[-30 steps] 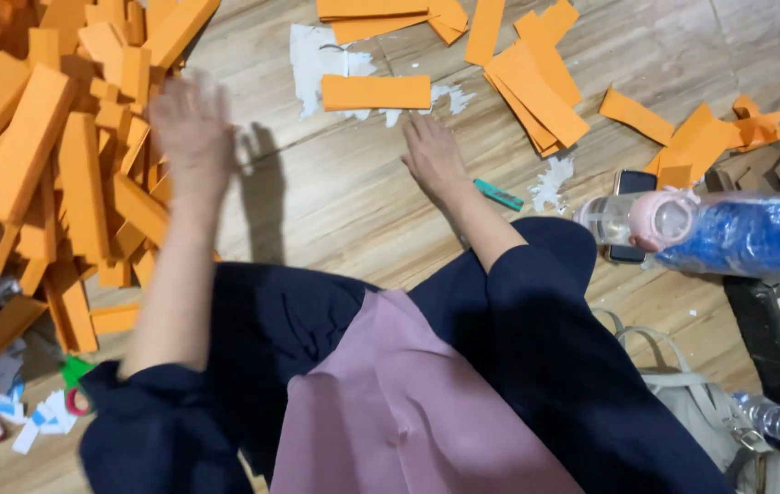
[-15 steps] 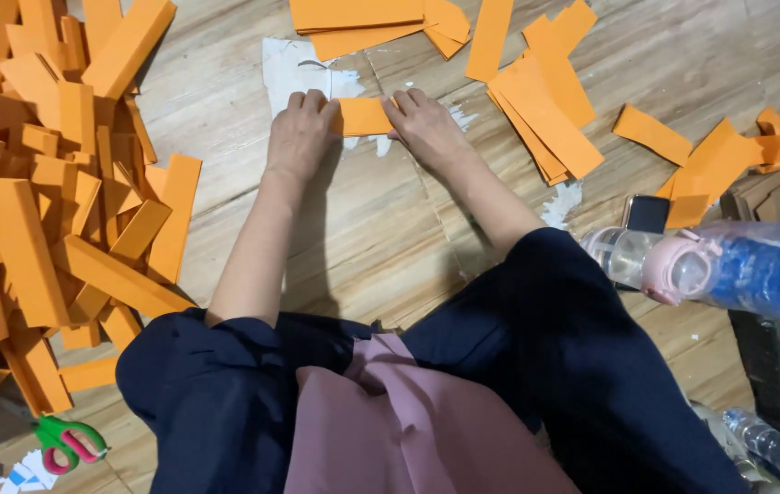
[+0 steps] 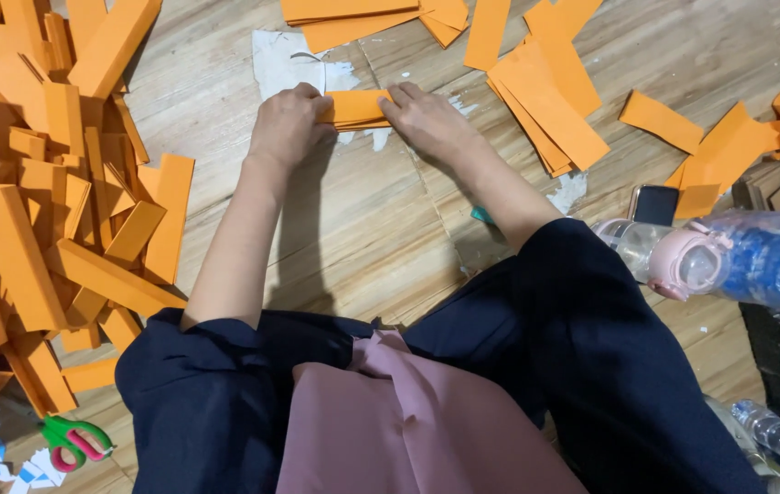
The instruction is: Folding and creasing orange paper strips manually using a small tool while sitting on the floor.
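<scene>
- Left hand (image 3: 288, 123) curled over the 9 o'clock end of a folded orange card strip (image 3: 354, 108), fingertips pinching its edge
- Right hand (image 3: 427, 119) pressing down on the 3 o'clock end of the same strip, fingers bent and gripping
- Strip lying flat on the wooden floor (image 3: 372, 229) at 12 o'clock from the knees, half over a torn white paper patch (image 3: 282, 59)
- Risk of a skewed crease: uneven pressure from the two hands likely to let the layers slide out of line
- Risk of the strip sticking or snagging: white scraps beneath look ragged, possibly tacky, though impossible to tell from here
- Loose heap of folded orange pieces (image 3: 52, 201) at 9 o'clock, near the left elbow; a wide swing of the forearm likely to scatter it
- Flat orange sheets (image 3: 545, 101) at 1 o'clock, just beside the right hand; easy to drag askew with the wrist
- Water bottle with a pink lid (image 3: 737, 261) lying on its side at 3 o'clock, near the right knee and beside a dark phone (image 3: 655, 203); a shift of the leg might roll it or, if the lid is not tight, wet the card
- Green-handled scissors (image 3: 74, 439) at 7 o'clock among paper scraps, close to the left thigh; hazard for a hand reaching back without looking
</scene>
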